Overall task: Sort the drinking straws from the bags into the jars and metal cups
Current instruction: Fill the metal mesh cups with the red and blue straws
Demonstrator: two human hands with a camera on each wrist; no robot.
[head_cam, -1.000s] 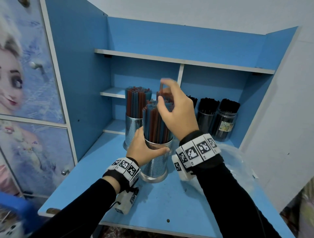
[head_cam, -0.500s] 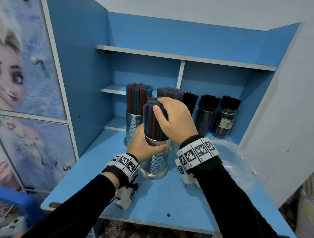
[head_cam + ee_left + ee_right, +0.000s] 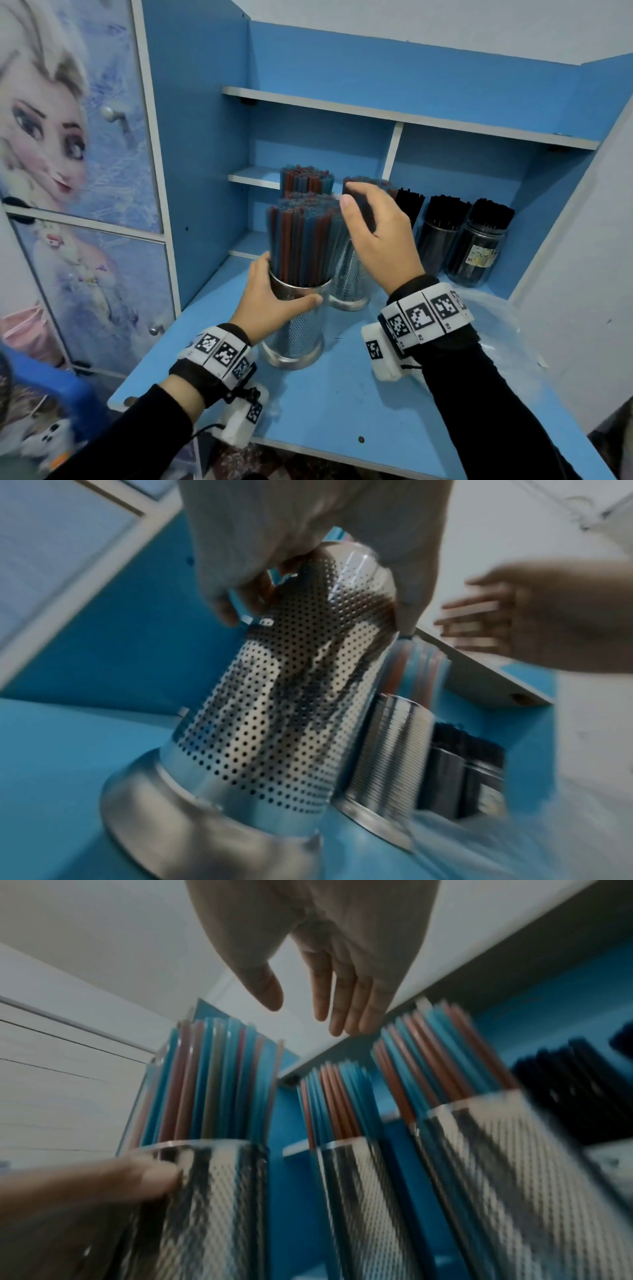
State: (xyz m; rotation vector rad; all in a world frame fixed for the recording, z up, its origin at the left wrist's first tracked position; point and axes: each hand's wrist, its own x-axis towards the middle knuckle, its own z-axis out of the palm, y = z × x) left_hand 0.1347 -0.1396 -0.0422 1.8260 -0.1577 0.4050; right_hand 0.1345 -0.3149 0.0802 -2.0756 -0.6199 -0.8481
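The left hand (image 3: 270,305) grips the front metal cup (image 3: 294,329), which stands on the tabletop (image 3: 342,394) with its straws (image 3: 305,240) upright. The right hand (image 3: 380,236) hovers empty, fingers spread, just right of their tops, seemingly not touching them.

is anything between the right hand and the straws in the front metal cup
Nothing visible does. The right hand hangs open just above and right of the straws in the front metal cup, which the left hand grips by the rim. Only open air separates them.
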